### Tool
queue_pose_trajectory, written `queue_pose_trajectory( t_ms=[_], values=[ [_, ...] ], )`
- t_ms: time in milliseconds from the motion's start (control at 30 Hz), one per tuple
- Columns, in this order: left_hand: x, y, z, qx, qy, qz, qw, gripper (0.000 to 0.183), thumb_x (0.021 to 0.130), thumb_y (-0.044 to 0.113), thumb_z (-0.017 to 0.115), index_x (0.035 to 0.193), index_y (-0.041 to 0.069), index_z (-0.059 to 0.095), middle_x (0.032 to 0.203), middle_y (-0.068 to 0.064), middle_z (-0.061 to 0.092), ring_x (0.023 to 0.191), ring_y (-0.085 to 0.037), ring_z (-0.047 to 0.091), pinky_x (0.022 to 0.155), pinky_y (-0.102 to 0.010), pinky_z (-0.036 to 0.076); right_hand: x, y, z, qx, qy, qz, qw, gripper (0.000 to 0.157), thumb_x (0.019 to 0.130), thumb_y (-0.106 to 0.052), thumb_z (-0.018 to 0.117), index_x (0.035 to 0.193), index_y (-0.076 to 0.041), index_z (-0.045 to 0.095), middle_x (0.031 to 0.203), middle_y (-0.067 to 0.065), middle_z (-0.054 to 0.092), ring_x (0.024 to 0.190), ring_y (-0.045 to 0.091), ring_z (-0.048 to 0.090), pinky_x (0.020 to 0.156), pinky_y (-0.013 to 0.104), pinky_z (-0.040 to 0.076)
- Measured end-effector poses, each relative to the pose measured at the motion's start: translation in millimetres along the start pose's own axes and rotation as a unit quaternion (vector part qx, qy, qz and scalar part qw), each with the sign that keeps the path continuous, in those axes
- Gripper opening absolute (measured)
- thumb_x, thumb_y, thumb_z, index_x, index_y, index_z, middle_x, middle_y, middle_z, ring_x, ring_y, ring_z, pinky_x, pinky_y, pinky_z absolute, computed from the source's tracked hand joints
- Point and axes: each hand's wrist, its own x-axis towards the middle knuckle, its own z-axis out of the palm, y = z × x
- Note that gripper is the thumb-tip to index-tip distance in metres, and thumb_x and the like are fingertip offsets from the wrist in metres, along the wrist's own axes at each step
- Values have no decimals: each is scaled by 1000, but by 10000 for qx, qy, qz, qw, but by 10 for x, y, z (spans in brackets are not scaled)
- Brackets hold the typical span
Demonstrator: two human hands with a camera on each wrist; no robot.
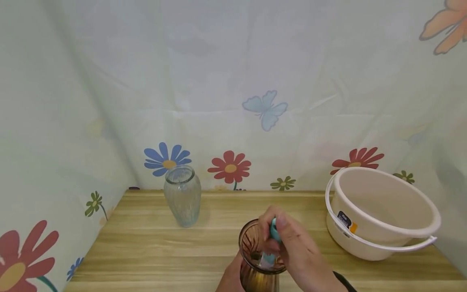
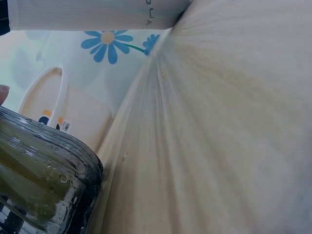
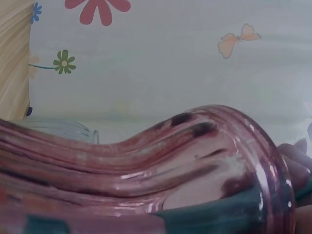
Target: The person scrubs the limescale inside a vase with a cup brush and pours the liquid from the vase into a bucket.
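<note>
A brown, fluted glass vase (image 1: 260,282) with a flared rim stands at the front middle in the head view. My left hand (image 1: 232,278) grips its side, mostly cut off by the lower edge. My right hand (image 1: 300,253) holds a teal handle (image 1: 275,231) that reaches down through the mouth. In the right wrist view, the teal shaft (image 3: 219,212) shows through the glass, while the tool's far end is hidden. Water drops cling to the vase's thick base (image 2: 58,175) in the left wrist view.
A pale clear glass vase (image 1: 184,202) stands upright at the back left. At the right sits a cream bucket (image 1: 365,243) with its handle lowered. Flower-printed curtains (image 1: 219,61) enclose the wooden tabletop (image 1: 146,251). A white object (image 2: 92,14) crosses the left wrist view's top.
</note>
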Motion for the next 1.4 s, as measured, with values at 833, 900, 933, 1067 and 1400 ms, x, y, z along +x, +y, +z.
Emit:
queue_pose_trajectory(
  t_ms=[833, 900, 933, 1067, 1400],
  values=[
    [17, -443, 17, 619, 15, -90, 9980, 106, 78, 34, 88, 165, 22, 29, 157, -12, 50, 136, -8, 51, 106, -26, 47, 84, 18, -162, 2191, 339, -2405, 9450, 50, 109, -14, 5, 115, 2, 52, 80, 8, 30, 70, 22, 31, 64, 36, 24],
    [14, -483, 12, 826, 77, -150, 9964, 106, 76, 33, 89, 164, 24, 30, 156, -9, 52, 134, -5, 50, 105, -26, 47, 96, 15, -167, 2215, 328, -2567, 9402, 48, 109, -15, 6, 113, 3, 51, 79, 9, 30, 69, 22, 31, 63, 35, 23],
    [15, -490, 8, 779, 54, -141, 9968, 106, 76, 32, 89, 164, 25, 30, 156, -8, 52, 134, -6, 50, 106, -26, 47, 100, 12, -173, 2258, 294, -2620, 9378, 48, 109, -15, 6, 111, 3, 50, 79, 8, 30, 68, 22, 30, 62, 34, 23],
    [25, -466, 13, 712, 17, -122, 9974, 105, 77, 29, 89, 164, 22, 31, 154, -7, 53, 132, -4, 51, 106, -25, 47, 91, 4, -194, 2426, 141, -2696, 9318, 40, 105, -18, 9, 101, 3, 42, 76, 8, 28, 67, 22, 29, 62, 34, 22],
    [38, -465, 18, 503, -21, -350, 9981, 100, 76, 26, 88, 162, 23, 35, 148, -2, 57, 125, -1, 55, 102, -22, 47, 88, 99, -221, 2197, 82, -2529, 9422, 26, 104, -11, 16, 84, -2, 29, 69, 4, 27, 61, 18, 29, 60, 33, 21]
  ],
)
